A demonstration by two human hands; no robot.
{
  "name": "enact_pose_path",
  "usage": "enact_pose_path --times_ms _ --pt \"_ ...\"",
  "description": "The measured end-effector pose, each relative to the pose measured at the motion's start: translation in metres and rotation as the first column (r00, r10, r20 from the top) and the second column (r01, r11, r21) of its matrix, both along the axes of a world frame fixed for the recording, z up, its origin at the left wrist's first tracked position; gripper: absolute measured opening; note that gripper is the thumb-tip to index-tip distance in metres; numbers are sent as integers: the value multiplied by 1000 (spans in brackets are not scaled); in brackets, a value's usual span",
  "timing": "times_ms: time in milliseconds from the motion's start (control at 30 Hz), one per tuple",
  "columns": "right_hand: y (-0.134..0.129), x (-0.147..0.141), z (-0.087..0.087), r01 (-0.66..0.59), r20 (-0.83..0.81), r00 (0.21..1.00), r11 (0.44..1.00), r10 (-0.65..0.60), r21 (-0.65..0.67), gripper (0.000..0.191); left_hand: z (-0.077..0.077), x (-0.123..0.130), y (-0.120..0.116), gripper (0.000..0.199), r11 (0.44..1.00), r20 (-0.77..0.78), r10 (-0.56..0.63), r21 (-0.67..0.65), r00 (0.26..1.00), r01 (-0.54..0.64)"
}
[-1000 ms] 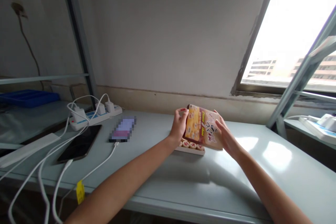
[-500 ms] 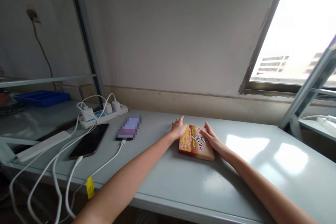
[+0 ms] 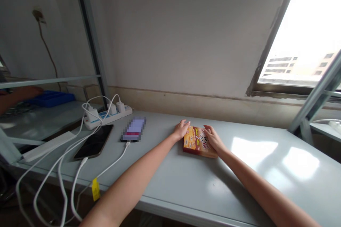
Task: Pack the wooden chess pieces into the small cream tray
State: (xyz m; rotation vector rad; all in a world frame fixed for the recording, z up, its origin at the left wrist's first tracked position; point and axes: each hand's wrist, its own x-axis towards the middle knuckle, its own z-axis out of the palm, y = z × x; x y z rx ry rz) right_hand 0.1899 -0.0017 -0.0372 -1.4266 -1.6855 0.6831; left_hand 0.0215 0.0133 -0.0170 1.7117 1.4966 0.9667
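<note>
A flat orange-and-brown Chinese chess box [image 3: 198, 143] lies face up on the grey tabletop, its printed front visible. Around its far left corner my left hand [image 3: 182, 130] is closed, thumb along the near side of the top. My right hand [image 3: 213, 138] grips the right side, with the fingers bent over the far right corner. The fingertips behind the box are partly hidden.
Left of the box lie a pixelated phone [image 3: 133, 129], a dark phone [image 3: 94, 142] and a white power strip [image 3: 112, 117] with looping cables. Another person's arm [image 3: 21, 95] reaches over a blue tray [image 3: 52, 99]. A metal post [image 3: 306, 106] stands right.
My hands have drawn in their fingers around the box, and the box's near edge sits slightly farther away. Another person's arm has come in over the blue tray. The view has shifted slightly.
</note>
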Motion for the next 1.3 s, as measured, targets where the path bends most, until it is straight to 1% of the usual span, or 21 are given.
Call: enact_pose_path --times_ms 100,167,233,333,467,600,700,767,800,867,967,1033,1100,1133,1200,1233,1300 --pt "6 -1 -4 41 81 996 999 -43 24 45 -1 -1 1 55 999 -93 -33 -26 995 30" --pt "10 -3 -4 60 93 994 998 -61 8 45 -1 0 -2 58 999 -187 -49 -7 981 48" --pt "14 -5 -3 66 87 994 998 -65 -5 45 -1 1 -5 58 998 -258 -39 36 965 49" --pt "19 -7 -2 65 71 995 998 -64 -15 47 -1 1 -9 56 997 -305 1 68 952 21" --pt "18 -6 1 92 37 995 996 -92 7 49 -1 1 -11 57 994 -278 100 66 955 -85" --pt "11 -4 5 131 -22 991 991 -130 33 53 3 0 -14 54 976 -184 213 90 959 -200" --pt "5 -4 8 136 -62 989 990 -135 27 55 9 -4 -15 48 942 -116 315 154 942 -296" --pt "1 -4 10 136 -74 988 991 -134 18 55 13 -8 -14 47 923 -111 354 202 929 -328" --pt "-1 -5 11 134 -80 988 991 -132 12 55 14 -9 -13 48 921 -121 360 206 925 -332" --pt "-5 -7 13 119 -110 987 993 -120 -17 56 14 -11 -12 49 936 -162 335 173 928 -308" --pt "-10 -10 17 83 -187 977 993 -99 -89 56 8 -6 -9 53 976 -243 216 78 946 -203" --pt "-14 -12 20 68 -231 968 991 -93 -115 55 3 -1 -8 53 990 -259 142 45 955 -135" --pt "-17 -14 24 53 -270 960 993 -80 -107 54 2 5 -9 48 994 -205 108 57 973 -98" --pt "-19 -14 27 40 -293 954 995 -66 -93 54 2 6 -10 45 993 -141 98 76 985 -88" --pt "-24 -15 36 33 -368 929 999 -38 -21 55 8 9 -13 39 988 68 65 137 996 -74" --pt "-27 -15 42 45 -419 908 998 -23 42 55 13 9 -16 38 981 192 32 184 981 -68" --pt "-34 -14 56 76 -506 862 976 39 204 54 26 9 -24 38 946 406 -72 316 911 -66"
